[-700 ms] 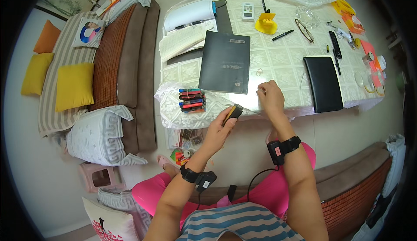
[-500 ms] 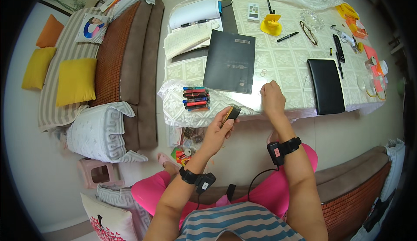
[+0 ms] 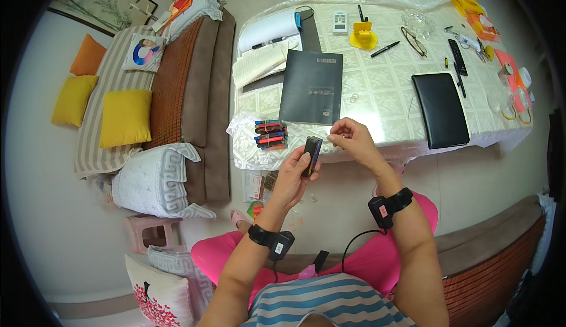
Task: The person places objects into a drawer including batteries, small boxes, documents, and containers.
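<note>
A pale, glossy floor (image 3: pixel 433 179) runs through the room. Along the left stands a long brown sofa (image 3: pixel 206 85) with a striped cover and cushions, two of them yellow; part of another brown sofa (image 3: pixel 489 244) shows at near right. Between them, on the far side of the person, is a wide table (image 3: pixel 383 82) under a whitish patterned cloth with a sheen, its far edge rumpled. A pink stool (image 3: pixel 141 233) sits on the floor at near left.

On the table, a dark grey booklet (image 3: pixel 309 85) lies left of the middle, with an open notebook (image 3: pixel 259 66) beyond its left side. A black case (image 3: pixel 439 112) lies flat to the right.

The left hand (image 3: pixel 295 174) is closed around a dark oblong block (image 3: pixel 312 155), held at the table's near edge. The right hand (image 3: pixel 355 143) is just to its right, fingers curled and tips drawn together; whether they pinch anything cannot be told. A banded bundle of coloured pens (image 3: pixel 271 135) lies to the left of the block.

The block is mostly black, upright and slightly tilted, with a purple strip down its right side and a yellowish patch low down, partly covered by the fingers. Thin pale loops (image 3: pixel 354 98) lie right of the booklet.
</note>
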`<state>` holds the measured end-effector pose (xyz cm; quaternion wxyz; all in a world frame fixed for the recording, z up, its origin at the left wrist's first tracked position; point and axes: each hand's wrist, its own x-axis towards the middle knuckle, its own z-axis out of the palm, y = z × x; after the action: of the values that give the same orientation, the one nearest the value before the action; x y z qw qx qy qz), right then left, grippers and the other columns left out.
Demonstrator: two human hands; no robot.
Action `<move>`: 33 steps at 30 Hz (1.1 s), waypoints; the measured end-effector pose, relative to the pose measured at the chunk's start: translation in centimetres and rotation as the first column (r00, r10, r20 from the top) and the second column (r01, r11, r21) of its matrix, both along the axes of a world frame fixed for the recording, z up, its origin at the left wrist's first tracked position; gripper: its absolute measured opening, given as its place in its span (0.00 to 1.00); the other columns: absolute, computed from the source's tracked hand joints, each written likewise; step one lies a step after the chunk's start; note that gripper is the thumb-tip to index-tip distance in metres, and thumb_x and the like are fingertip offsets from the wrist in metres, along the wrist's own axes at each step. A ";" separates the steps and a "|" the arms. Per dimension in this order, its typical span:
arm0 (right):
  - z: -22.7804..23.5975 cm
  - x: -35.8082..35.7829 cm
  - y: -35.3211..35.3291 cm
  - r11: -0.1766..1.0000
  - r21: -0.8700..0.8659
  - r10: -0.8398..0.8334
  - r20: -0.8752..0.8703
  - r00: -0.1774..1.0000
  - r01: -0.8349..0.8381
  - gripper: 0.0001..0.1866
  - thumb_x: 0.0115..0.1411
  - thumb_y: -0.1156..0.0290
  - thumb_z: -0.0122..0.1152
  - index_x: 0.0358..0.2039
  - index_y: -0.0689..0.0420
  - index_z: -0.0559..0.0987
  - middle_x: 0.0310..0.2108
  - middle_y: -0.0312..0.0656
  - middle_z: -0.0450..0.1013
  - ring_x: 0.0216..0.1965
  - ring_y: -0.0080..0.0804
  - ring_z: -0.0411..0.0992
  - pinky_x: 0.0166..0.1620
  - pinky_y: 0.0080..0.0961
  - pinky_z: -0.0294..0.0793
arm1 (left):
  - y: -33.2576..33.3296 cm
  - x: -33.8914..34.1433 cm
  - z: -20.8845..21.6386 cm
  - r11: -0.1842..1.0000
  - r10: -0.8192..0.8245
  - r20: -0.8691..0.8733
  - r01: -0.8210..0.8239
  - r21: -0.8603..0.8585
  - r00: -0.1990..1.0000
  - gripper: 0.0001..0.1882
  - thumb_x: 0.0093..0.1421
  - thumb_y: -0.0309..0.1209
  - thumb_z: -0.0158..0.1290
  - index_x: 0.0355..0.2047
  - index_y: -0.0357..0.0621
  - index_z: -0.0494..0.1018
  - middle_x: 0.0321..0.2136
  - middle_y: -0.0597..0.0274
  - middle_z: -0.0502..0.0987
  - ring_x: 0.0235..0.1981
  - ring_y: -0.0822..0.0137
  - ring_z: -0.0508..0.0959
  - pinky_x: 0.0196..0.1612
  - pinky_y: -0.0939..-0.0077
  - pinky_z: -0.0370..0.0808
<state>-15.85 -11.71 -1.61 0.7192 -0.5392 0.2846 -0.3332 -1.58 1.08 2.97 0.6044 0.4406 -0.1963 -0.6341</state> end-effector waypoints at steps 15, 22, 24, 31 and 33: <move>2.3 -2.7 1.0 0.972 0.075 0.213 0.116 0.970 -0.223 0.09 0.49 0.73 0.64 0.29 0.56 0.73 0.22 0.30 0.70 0.23 0.13 0.67 0.25 0.10 0.61 | 0.9 -2.6 1.3 0.996 -0.075 -0.063 0.072 -0.046 0.995 0.19 0.61 0.37 0.49 0.47 0.39 0.64 0.37 0.63 0.70 0.32 0.69 0.67 0.27 0.82 0.64; 2.7 -3.2 1.3 0.976 0.081 0.190 0.147 0.971 -0.203 0.08 0.50 0.74 0.64 0.30 0.58 0.74 0.23 0.30 0.70 0.25 0.14 0.68 0.27 0.09 0.65 | 1.1 -3.4 2.4 1.000 -0.006 -0.141 0.002 -0.027 0.990 0.18 0.60 0.38 0.50 0.45 0.40 0.65 0.35 0.63 0.70 0.32 0.68 0.68 0.28 0.81 0.64; 2.5 -3.1 1.5 0.982 0.064 0.166 0.179 0.970 -0.180 0.08 0.50 0.75 0.63 0.30 0.58 0.73 0.24 0.31 0.71 0.25 0.14 0.68 0.29 0.10 0.67 | 1.2 -3.7 2.6 0.999 -0.019 -0.125 0.015 -0.033 0.992 0.16 0.61 0.37 0.48 0.43 0.39 0.66 0.31 0.61 0.71 0.31 0.69 0.70 0.29 0.79 0.66; 2.5 -3.0 1.5 0.987 0.037 0.150 0.177 0.973 -0.159 0.06 0.51 0.77 0.61 0.30 0.60 0.73 0.24 0.33 0.71 0.26 0.16 0.69 0.32 0.12 0.70 | 1.2 -3.7 2.7 0.997 -0.067 -0.055 0.064 -0.051 0.996 0.16 0.61 0.36 0.48 0.44 0.38 0.66 0.29 0.58 0.72 0.30 0.70 0.70 0.29 0.80 0.66; 2.6 -3.0 1.5 0.986 0.069 0.139 0.186 0.973 -0.154 0.06 0.51 0.78 0.60 0.30 0.60 0.73 0.23 0.33 0.71 0.26 0.16 0.69 0.31 0.12 0.69 | 1.3 -4.0 3.1 0.997 -0.070 -0.022 0.069 -0.043 0.997 0.16 0.61 0.36 0.48 0.44 0.37 0.66 0.29 0.58 0.72 0.30 0.70 0.70 0.29 0.81 0.66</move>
<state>-18.83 -10.20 0.98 0.7863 -0.4961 0.1914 -0.3146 -5.61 2.35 6.07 0.5934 0.4131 -0.2179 -0.6556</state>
